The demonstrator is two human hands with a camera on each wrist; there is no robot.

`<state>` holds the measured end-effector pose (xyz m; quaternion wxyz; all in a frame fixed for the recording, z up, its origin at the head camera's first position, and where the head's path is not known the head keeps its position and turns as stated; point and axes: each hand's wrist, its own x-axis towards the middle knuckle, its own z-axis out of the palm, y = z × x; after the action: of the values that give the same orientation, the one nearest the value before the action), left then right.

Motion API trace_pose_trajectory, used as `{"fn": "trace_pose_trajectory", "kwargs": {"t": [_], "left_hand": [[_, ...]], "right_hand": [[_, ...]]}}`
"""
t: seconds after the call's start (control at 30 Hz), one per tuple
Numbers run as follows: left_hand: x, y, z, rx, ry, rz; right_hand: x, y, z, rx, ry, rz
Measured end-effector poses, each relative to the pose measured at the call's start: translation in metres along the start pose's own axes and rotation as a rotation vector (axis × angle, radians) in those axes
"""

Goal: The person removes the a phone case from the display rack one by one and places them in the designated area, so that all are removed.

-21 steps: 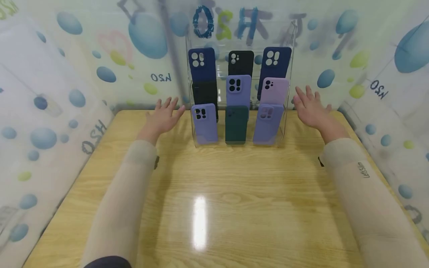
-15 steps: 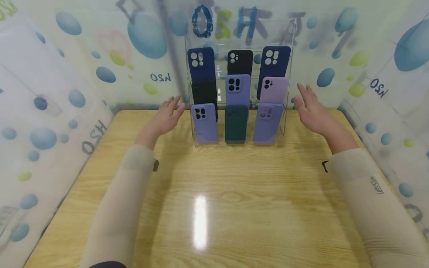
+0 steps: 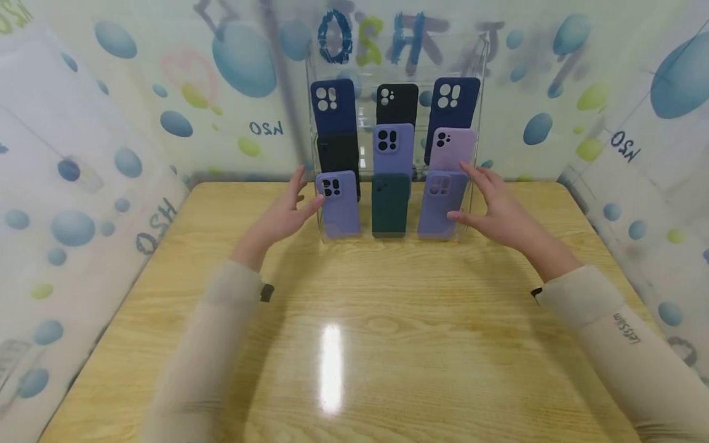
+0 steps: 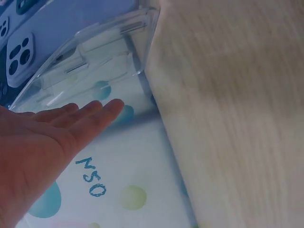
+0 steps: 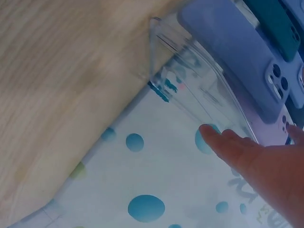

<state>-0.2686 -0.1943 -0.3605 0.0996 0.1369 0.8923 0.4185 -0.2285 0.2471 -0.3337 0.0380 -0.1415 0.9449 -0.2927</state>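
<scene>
A clear stepped display stand (image 4: 107, 57) bears several phone cases in three rows. In front are a lavender case (image 3: 341, 215), a dark green case (image 3: 390, 206) and another lavender case (image 3: 432, 215). Behind them stand a black case (image 3: 338, 154), a lavender case (image 3: 394, 161) and a pink case (image 3: 453, 147). My left hand (image 3: 282, 215) is at the stand's left side, thumb overlapping the front-left case in the head view. At the right side is my right hand (image 3: 501, 212), thumb and fingers spread, overlapping the front-right case. Neither hand grips anything.
Two navy cases (image 3: 335, 117) flank a black case (image 3: 397, 103) in the back row. The stand is on a wooden table (image 3: 388, 344) near its far edge. A patterned backdrop (image 3: 221, 135) rises behind and along both sides.
Both hands have moved inward from beside the stand to its two sides, with the right hand's thumb and fingers now over its right edge. The cases have not moved.
</scene>
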Motion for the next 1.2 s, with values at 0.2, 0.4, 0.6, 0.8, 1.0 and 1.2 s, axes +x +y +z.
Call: {"fn": "trace_pose_trajectory", "kwargs": {"t": [0.2,0.4,0.6,0.8,1.0,1.2], "left_hand": [[0.002,-0.011,0.014,-0.076,-0.024,-0.001],[0.008,-0.017,0.025,-0.132,-0.059,-0.013],[0.012,-0.014,0.029,-0.151,-0.073,-0.028],[0.014,-0.015,0.032,-0.182,-0.061,-0.053],[0.016,-0.020,0.034,-0.231,-0.033,-0.073],[0.020,-0.023,0.037,-0.290,-0.035,-0.130]], "right_hand": [[0.001,0.004,0.018,0.010,0.026,0.028],[-0.004,0.007,0.033,-0.055,0.199,-0.066],[-0.003,0.008,0.037,-0.209,0.414,-0.331],[0.001,0.007,0.038,-0.154,0.340,-0.314],[0.008,0.007,0.039,-0.099,0.272,-0.300],[0.013,0.013,0.038,-0.139,0.267,-0.336]]}}
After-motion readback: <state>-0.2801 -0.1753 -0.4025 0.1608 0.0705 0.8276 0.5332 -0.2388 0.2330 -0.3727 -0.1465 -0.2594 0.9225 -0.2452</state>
